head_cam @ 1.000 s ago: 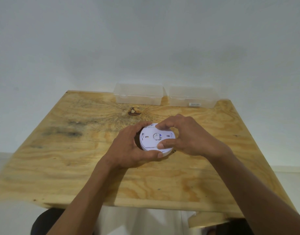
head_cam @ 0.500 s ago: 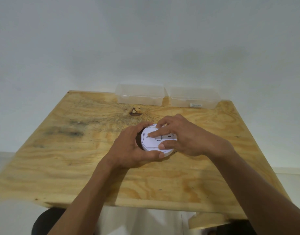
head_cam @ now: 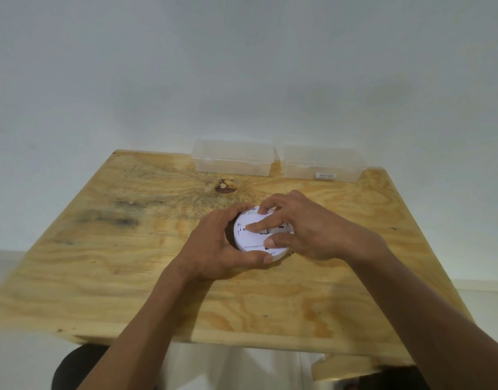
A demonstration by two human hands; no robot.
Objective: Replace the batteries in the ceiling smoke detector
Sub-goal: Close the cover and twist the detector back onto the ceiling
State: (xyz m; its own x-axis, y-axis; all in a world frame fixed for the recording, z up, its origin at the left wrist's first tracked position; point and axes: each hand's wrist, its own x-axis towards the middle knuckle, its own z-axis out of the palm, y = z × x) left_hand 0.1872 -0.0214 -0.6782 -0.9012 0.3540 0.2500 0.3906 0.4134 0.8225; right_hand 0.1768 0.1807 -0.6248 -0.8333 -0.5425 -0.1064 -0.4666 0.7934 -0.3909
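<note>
A round white smoke detector (head_cam: 249, 237) lies flat on the plywood table (head_cam: 129, 263), near the middle. My left hand (head_cam: 214, 249) wraps around its left and near rim, thumb along the front edge. My right hand (head_cam: 304, 229) rests on top from the right: the index finger lies across its upper face, another finger touches the far rim and the thumb presses the near part. Much of the detector's right side is hidden under my right hand. No batteries are visible.
Two clear plastic lidded boxes stand at the table's far edge against the white wall: one at centre (head_cam: 233, 160), one to its right (head_cam: 324, 166) with a small label. A dark knot (head_cam: 225, 186) marks the wood behind the detector.
My right index finger has stretched leftward across the detector's top face, which now shows a different, plainer surface. My left hand keeps its hold on the rim.
</note>
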